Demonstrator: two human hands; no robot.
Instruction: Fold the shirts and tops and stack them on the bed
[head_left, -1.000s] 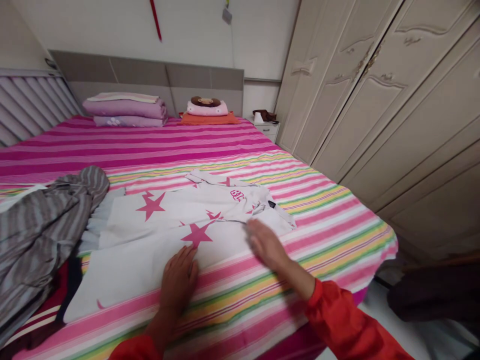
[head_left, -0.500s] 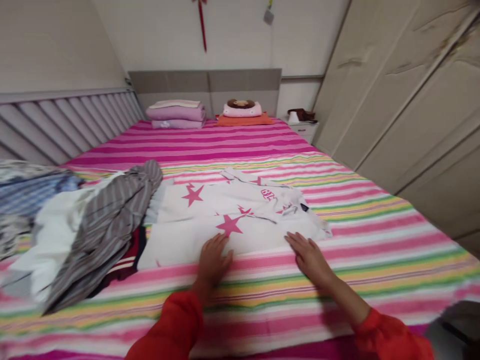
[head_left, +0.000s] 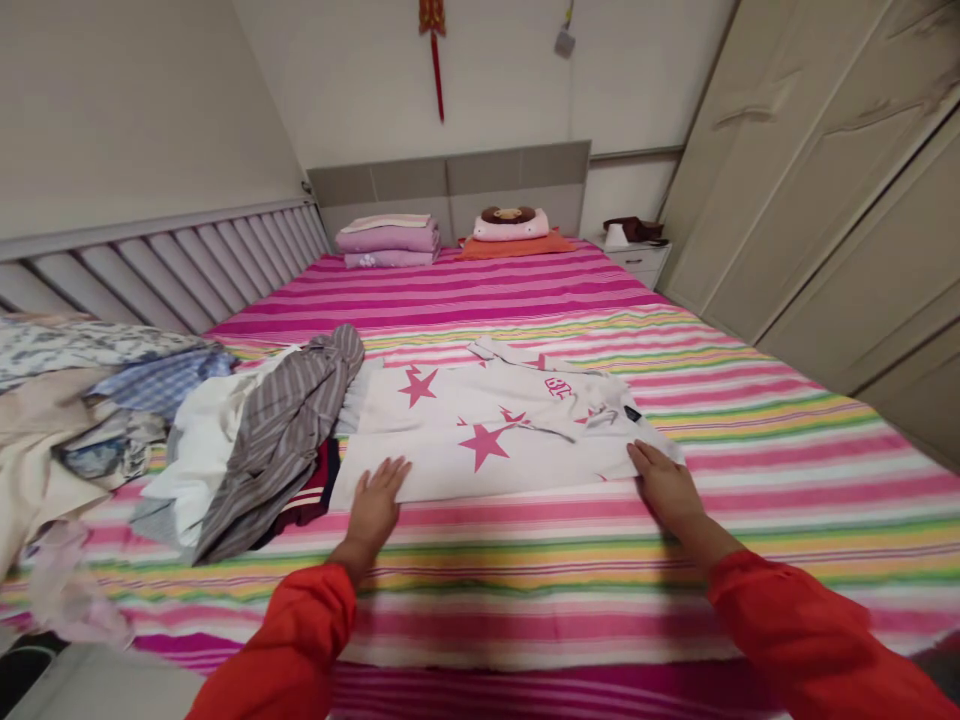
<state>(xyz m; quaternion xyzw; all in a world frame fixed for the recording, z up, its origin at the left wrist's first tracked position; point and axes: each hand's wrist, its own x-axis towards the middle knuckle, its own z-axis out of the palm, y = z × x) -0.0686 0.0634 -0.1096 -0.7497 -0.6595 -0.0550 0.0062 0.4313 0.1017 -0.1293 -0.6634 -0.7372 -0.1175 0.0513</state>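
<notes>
A white shirt (head_left: 435, 460) with pink stars and pink lettering lies on the striped bed, its near side folded over into a straight edge. Its collar end, with a dark label, points right. My left hand (head_left: 376, 505) is open, fingers stretched out over the near edge at the shirt's left end. At the right end, my right hand (head_left: 670, 490) has its fingers drawn together on the near edge by the shoulder; its thumb is partly hidden.
To the left lies a heap of clothes, with a grey striped garment (head_left: 281, 440), a dark red one (head_left: 311, 495) and a blue checked one (head_left: 169, 380). Folded purple bedding (head_left: 390, 240) and a pink bundle (head_left: 510, 230) rest by the headboard. A wardrobe (head_left: 810, 200) stands right.
My hands have moved apart: the left towards the shirt's left end, the right towards its collar end. The right fingers, spread before, are drawn together on the edge. The view has shifted left.
</notes>
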